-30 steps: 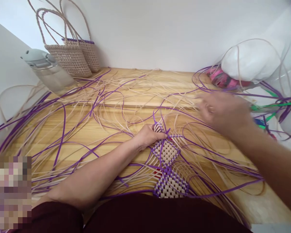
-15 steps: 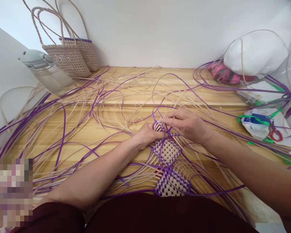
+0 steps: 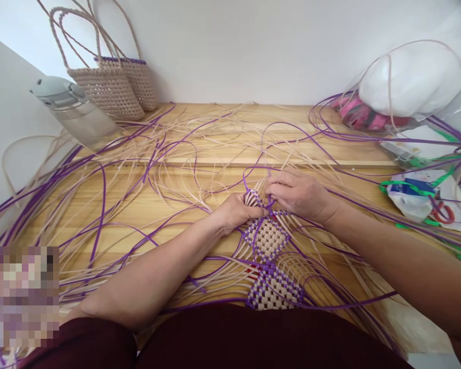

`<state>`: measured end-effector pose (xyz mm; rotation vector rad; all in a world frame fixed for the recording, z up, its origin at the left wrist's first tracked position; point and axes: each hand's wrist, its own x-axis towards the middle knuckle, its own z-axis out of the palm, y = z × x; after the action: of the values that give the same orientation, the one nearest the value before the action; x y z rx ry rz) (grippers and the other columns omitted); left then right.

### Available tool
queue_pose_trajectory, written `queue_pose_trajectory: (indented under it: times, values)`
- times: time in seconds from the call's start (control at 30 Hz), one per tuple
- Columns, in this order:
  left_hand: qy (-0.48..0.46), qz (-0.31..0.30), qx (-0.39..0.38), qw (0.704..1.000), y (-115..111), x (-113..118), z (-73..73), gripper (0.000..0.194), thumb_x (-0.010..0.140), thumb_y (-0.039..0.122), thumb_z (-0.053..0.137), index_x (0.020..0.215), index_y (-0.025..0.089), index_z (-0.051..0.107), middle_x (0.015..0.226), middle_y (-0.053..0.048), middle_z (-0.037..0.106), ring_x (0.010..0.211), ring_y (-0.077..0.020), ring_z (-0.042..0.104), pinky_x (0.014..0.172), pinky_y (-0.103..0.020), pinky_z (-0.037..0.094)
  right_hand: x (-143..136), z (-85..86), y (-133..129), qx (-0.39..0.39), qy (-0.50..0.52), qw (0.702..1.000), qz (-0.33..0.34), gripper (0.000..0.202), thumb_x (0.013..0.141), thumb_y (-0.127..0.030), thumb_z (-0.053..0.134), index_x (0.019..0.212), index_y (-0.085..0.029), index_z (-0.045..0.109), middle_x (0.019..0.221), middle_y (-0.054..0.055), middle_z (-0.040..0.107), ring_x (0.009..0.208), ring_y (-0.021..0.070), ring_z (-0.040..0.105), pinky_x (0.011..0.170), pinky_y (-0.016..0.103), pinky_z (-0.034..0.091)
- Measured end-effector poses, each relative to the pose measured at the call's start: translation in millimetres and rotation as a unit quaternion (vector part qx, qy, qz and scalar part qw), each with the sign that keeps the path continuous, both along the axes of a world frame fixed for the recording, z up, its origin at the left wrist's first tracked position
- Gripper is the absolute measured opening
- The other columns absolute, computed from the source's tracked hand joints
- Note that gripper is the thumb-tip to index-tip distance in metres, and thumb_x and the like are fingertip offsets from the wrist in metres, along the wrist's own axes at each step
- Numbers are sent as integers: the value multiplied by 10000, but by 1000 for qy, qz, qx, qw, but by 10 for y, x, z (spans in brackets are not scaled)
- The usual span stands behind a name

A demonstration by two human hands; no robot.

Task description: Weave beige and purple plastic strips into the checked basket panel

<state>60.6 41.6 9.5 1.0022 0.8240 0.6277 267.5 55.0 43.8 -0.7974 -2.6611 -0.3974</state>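
A woven piece [image 3: 269, 239] of beige and purple strands lies at the front middle, formed of diamond patches with loose strands fanning out on both sides. My left hand [image 3: 236, 212] is closed on its upper left part, the thumb pressed across the weave. Just to the right, my right hand [image 3: 297, 192] has its fingers pinched together near the top of the weave, beside a purple strand. The strand's end at the fingertips is too small to make out. A second diamond patch [image 3: 274, 289] lies nearer my body.
Loose purple and beige strands spread over the wooden table [image 3: 215, 115]. Two woven bags [image 3: 111, 92] and a bottle [image 3: 80, 115] stand at the back left. White bundle [image 3: 411, 79], pink bundle [image 3: 357, 113] and plastic packet [image 3: 418, 192] with green ties are at the right.
My right hand has moved slightly right, away from my left hand's fingertips. The purple loop above has shifted right. My left hand still grips the weave.
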Motion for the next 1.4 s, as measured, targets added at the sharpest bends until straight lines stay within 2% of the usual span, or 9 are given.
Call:
queue_pose_trajectory:
  times: [0.13,0.27,0.4,0.63,0.87,1.03,1.23,1.3,1.4]
  values:
    - [15,2,-6,1000,-8,2,7,310,560,260,848,772,130,664,705,9,637,599,-104,548,637,-257,442,32,119,-101,-41,-76,995,-50,182,909,-132,488,797,-180,623,945,90,657,971,233,555,905,373,454]
    - [18,5,-7,1000,-9,8,25,305,560,248,839,782,128,670,716,1,648,607,-108,558,625,-248,439,93,137,-255,-93,-109,988,-63,187,849,-40,481,796,-168,605,832,75,613,832,204,550,799,330,447]
    - [23,13,7,1000,-10,13,21,280,571,219,820,779,128,656,714,5,646,609,-104,557,619,-236,434,84,188,-389,-153,-42,983,-93,226,878,-32,445,853,-179,614,859,57,612,796,168,551,718,279,426]
    - [41,18,7,999,-16,7,-24,255,601,235,809,771,143,644,657,21,618,514,-75,495,516,-215,356,-146,294,-223,-217,112,969,-27,240,923,-156,477,915,-189,715,943,56,704,892,166,627,817,295,482]
    - [-30,-8,-19,999,-5,-2,-14,330,533,183,867,809,133,692,768,-22,693,636,-127,612,671,-273,483,-213,168,-137,-325,263,898,-133,175,816,-183,584,812,-200,758,876,20,754,822,165,681,764,288,511]
    - [-58,-17,-54,997,-9,-1,-49,307,553,179,863,810,129,703,780,-35,707,651,-136,632,707,-291,502,-114,85,-202,-420,331,821,-199,204,791,-281,637,932,-178,742,747,14,714,622,140,618,553,253,453]
    - [-73,13,-98,992,-45,36,-51,335,514,152,884,782,105,687,753,-49,714,643,-146,650,731,-306,519,-222,212,-603,-186,126,937,-269,162,863,-223,560,837,-186,715,779,69,670,745,195,604,661,312,420]
    - [-86,24,-102,991,-48,45,-42,366,509,124,878,826,103,697,789,-55,726,681,-151,665,765,-306,524,-285,234,-733,-181,91,936,-289,149,880,-230,543,845,-180,679,784,77,669,732,207,605,651,323,411]
    - [-100,37,-108,988,-50,50,-19,405,501,90,866,872,111,706,808,-42,726,718,-148,673,786,-294,524,-322,152,-849,-239,145,910,-306,87,882,-228,542,874,-189,619,776,51,684,659,189,607,595,310,402]
